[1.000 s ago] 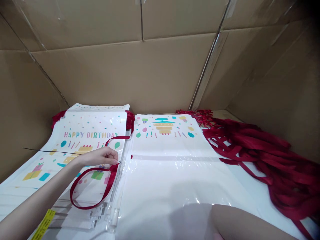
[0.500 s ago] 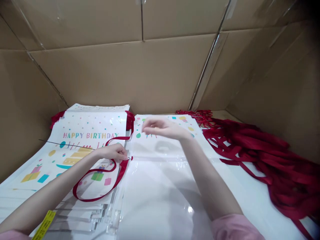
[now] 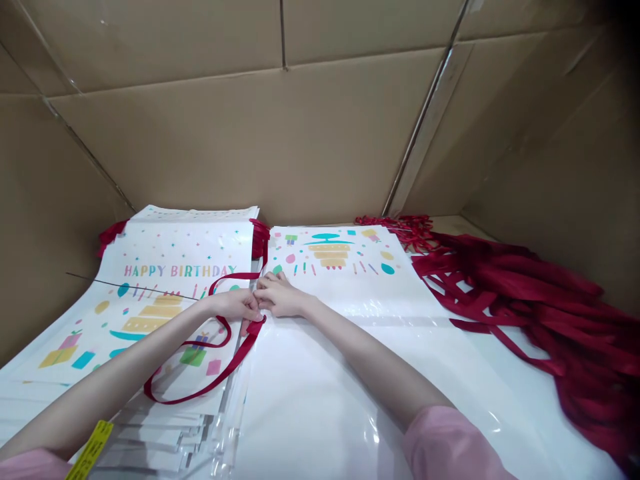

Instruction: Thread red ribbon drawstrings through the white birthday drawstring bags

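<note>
Left hand (image 3: 236, 304): fingers grasp ribbon (image 3: 250, 342) at centre, probably to steady it
Right hand (image 3: 281, 297): fingers curled alongside; cannot tell grip

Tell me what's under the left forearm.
The printed white stack shows on both sides of the left forearm, with red ribbon beside it. The arm hides part of the cake print.

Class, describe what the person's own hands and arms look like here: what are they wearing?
The left hand and right hand are bare: no gloves, and no ring, watch or bracelet that I can see. The pink right sleeve leaves the forearm uncovered; only the edge of the left sleeve, also pink, shows.
</note>
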Motion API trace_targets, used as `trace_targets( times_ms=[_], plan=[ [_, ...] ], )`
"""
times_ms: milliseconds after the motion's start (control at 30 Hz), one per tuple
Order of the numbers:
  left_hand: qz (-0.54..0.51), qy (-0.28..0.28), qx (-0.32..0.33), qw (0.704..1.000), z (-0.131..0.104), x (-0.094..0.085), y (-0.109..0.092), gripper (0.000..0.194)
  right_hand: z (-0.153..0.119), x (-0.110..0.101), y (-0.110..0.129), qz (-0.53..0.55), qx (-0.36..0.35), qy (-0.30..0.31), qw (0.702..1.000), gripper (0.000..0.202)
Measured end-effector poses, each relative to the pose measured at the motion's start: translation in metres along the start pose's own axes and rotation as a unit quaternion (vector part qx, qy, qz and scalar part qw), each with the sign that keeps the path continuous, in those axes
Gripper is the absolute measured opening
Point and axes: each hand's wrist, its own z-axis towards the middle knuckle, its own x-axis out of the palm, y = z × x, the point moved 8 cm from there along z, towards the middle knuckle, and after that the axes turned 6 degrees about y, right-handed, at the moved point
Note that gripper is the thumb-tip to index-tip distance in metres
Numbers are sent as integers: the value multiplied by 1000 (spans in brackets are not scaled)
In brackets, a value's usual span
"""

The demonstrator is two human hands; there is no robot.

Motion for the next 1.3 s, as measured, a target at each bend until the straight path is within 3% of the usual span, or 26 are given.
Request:
trace_targets(
  times_ms=[233, 400, 633, 933, 1100, 1233, 1300],
  plan=[
    [9, -29, -36, 999, 0, -1, 2, 50, 1, 2, -1, 22, 0, 27, 999, 20],
    [30, -81, -45, 995, -3, -3, 4, 46, 3, 11, -7, 62, 17, 49, 997, 23],
    [-50, 8, -18, 999, -10, -1, 5, 48, 6, 17, -11, 116, 31, 62, 991, 21],
    [-81, 18, -26, 996, 0, 1, 12, 50, 7, 22, -11, 111, 49, 76, 990, 22],
    [37, -64, -34, 997, -2, -3, 3, 49, 7, 24, -14, 140, 48, 69, 987, 22],
    [170, -190, -7, 967, -14, -11, -11, 40, 8, 29, -19, 154, 51, 63, 985, 23],
    [207, -228, 27, 951, -21, -12, -17, 29, 8, 30, -21, 160, 59, 61, 983, 23]
  ],
)
